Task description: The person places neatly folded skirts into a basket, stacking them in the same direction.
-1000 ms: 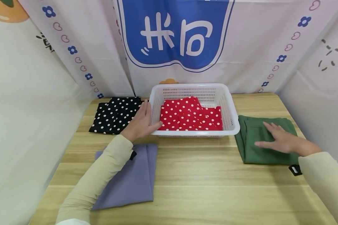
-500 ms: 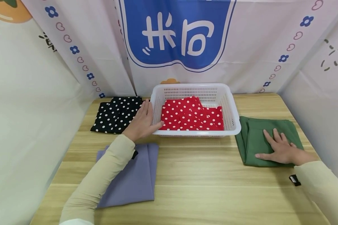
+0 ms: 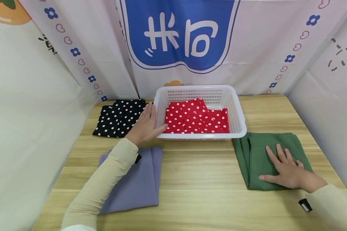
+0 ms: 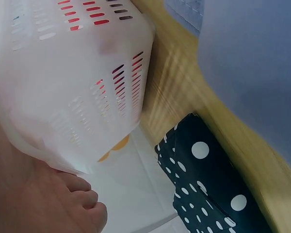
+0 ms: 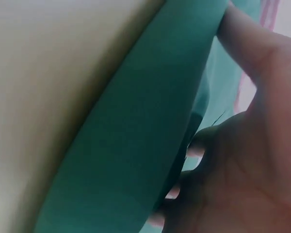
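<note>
With fingers spread, my right hand (image 3: 287,170) rests on a folded green cloth (image 3: 255,160) at the table's right side. The right wrist view shows the green cloth (image 5: 131,111) close up, fingertips pressed on its top. My left hand (image 3: 146,125) lies along the left rim of a white plastic basket (image 3: 200,137), its fingers straight. Inside the basket sits a folded red cloth with white dots (image 3: 191,117). In the left wrist view, the basket (image 4: 68,82) has the fingers of the left hand (image 4: 63,199) at its rim.
A folded black cloth with white dots (image 3: 115,118) lies left of the basket. Partly under the left forearm is a folded purple cloth (image 3: 138,189). White printed curtains (image 3: 60,128) stand around the wooden table (image 3: 202,179) at the back and sides.
My right hand has come down onto the green cloth and slid it toward the front of the table, slightly left. The left hand has stayed at the basket's rim.
</note>
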The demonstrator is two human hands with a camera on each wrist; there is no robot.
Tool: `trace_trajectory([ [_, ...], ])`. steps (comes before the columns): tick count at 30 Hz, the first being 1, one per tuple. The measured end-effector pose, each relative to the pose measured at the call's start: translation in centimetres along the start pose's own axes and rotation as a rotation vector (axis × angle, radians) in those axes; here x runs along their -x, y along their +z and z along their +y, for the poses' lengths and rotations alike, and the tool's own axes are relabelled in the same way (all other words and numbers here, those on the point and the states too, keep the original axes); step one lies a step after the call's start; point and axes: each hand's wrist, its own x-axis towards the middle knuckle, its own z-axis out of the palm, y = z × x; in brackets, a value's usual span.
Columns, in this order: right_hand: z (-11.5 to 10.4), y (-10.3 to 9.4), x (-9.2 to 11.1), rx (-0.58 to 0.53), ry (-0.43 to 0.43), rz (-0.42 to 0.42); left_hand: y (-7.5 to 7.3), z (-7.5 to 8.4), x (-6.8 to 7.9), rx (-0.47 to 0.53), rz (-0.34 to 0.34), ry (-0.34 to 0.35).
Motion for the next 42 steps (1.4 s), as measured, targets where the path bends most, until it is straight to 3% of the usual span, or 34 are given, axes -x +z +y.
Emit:
trace_trajectory([
  [5,-1.4,1.4,1.9,-0.026,-0.019,0.015,-0.1,-0.1,0.1,-0.003,0.007,0.006],
  [12,-4.0,2.3,2.7,-0.011,-0.011,0.000,-0.1,0.1,0.0,0.009,0.001,0.013],
  [23,-11.9,2.7,1.2,0.090,0.015,-0.122,-0.1,-0.1,0.0,0.008,-0.006,0.006],
  [28,-15.0,3.3,0.5,0.107,0.020,-0.122,0.2,-0.1,-0.2,0.021,0.018,0.025],
  [33,-16.6,3.4,0.0,0.148,0.006,-0.092,0.2,-0.1,-0.1,0.028,0.045,0.036],
  [37,-16.5,2.4,-0.1,0.114,0.002,-0.116,-0.3,0.4,0.4,-0.038,0.088,0.028],
  [42,-15.4,0.1,0.5,0.032,-0.040,-0.080,-1.8,1.7,2.6,-0.136,0.258,0.074],
])
